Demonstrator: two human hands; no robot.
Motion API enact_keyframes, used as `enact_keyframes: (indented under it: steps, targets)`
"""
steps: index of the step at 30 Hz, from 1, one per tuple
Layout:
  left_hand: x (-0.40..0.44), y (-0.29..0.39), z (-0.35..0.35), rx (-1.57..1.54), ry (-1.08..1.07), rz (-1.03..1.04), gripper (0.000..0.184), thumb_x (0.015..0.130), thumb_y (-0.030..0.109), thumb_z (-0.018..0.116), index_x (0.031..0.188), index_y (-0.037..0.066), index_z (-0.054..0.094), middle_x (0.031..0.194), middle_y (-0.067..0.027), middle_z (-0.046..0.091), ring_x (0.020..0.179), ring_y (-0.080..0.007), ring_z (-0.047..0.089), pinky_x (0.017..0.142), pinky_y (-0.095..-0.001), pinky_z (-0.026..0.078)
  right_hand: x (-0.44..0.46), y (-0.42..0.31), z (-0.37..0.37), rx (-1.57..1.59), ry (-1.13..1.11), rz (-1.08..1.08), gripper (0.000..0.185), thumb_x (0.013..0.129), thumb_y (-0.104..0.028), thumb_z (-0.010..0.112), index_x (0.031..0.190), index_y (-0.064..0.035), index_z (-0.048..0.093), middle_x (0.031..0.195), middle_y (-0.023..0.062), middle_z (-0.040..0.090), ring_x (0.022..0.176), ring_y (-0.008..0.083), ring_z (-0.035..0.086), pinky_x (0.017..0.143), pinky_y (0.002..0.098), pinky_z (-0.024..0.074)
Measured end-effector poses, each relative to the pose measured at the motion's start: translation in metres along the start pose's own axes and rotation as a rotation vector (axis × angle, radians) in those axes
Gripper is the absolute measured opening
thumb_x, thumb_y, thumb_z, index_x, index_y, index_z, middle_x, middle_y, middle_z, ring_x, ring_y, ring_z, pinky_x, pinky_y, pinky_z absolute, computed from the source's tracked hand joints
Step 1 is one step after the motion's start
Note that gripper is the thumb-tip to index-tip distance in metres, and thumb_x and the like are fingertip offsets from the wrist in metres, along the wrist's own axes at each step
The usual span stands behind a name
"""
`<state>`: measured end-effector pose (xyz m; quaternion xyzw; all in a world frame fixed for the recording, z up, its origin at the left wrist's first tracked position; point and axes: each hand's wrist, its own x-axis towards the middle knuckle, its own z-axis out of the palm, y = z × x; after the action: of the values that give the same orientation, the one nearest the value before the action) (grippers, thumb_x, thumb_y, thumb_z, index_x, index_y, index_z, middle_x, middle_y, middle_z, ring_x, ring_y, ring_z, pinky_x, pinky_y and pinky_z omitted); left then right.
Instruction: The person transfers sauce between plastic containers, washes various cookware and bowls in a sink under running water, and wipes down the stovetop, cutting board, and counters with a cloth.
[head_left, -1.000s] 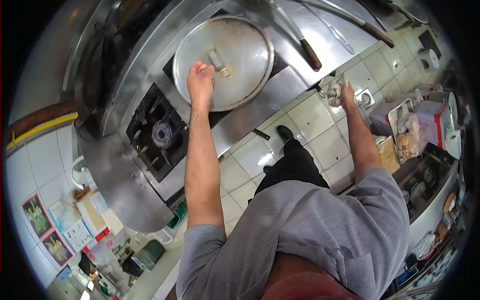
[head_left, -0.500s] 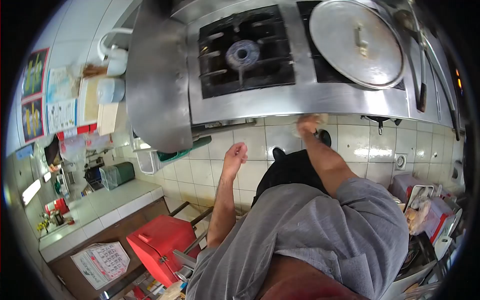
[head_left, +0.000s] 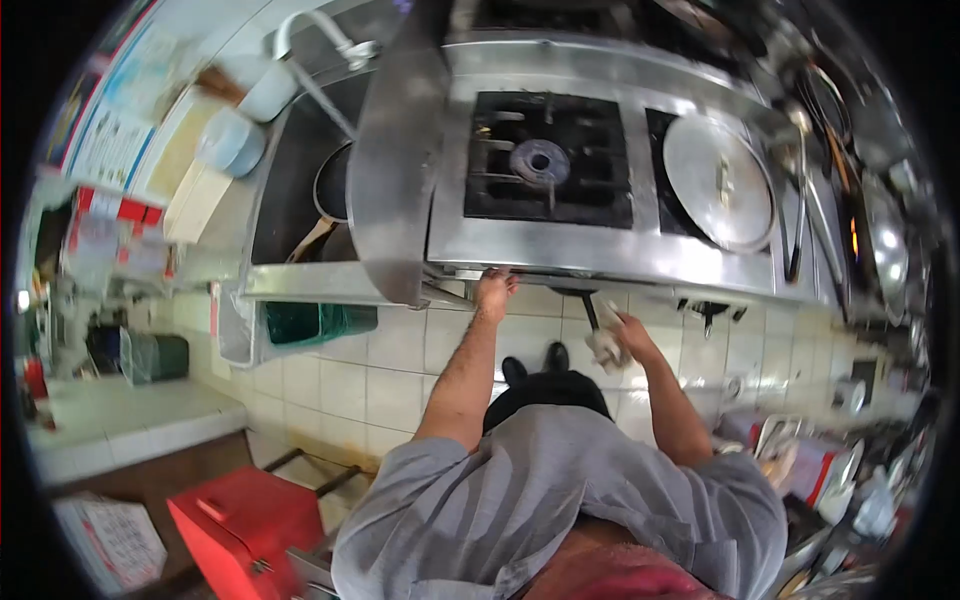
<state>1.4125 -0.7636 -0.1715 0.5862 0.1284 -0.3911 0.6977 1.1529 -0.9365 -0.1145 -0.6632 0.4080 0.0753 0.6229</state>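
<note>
My right hand (head_left: 634,338) is closed around a pale crumpled cloth (head_left: 606,350), below the stove's front edge. A dark handle (head_left: 590,310) sticks out from under that edge and meets the cloth; what it belongs to is mostly hidden. My left hand (head_left: 496,290) reaches the front edge of the steel stove (head_left: 540,255), fingers curled at the rim. What those fingers grip, if anything, cannot be made out. Behind the rim is a bare gas burner (head_left: 540,162), and to its right lies a large round metal lid (head_left: 718,180).
Left of a steel partition (head_left: 400,170), a sink (head_left: 290,215) holds a frying pan (head_left: 333,185). Under it stands a bin with a green liner (head_left: 310,322). Ladles (head_left: 800,190) lie at the stove's right. A red box (head_left: 245,530) is at lower left.
My left hand has moved forward to the stove's front edge. My right hand with the cloth has come beside a dark handle that now shows. The view has shifted, revealing the sink.
</note>
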Motion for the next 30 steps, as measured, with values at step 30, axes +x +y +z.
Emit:
enact_keyframes:
  steps: [30]
  targets:
    - [-0.111, 0.103, -0.427, 0.630, 0.098, 0.359, 0.035, 0.080, 0.034, 0.064, 0.089, 0.001, 0.060, 0.073, -0.0085, 0.060, 0.067, -0.0162, 0.057, 0.061, -0.0308, 0.045, -0.047, -0.481, 0.390, 0.719, -0.248, -0.675, 0.027, 0.079, -0.007, 0.060, 0.103, 0.0016, 0.053, 0.090, 0.0093, 0.061, 0.079, 0.0176, 0.060, 0.069, 0.0294, 0.0478]
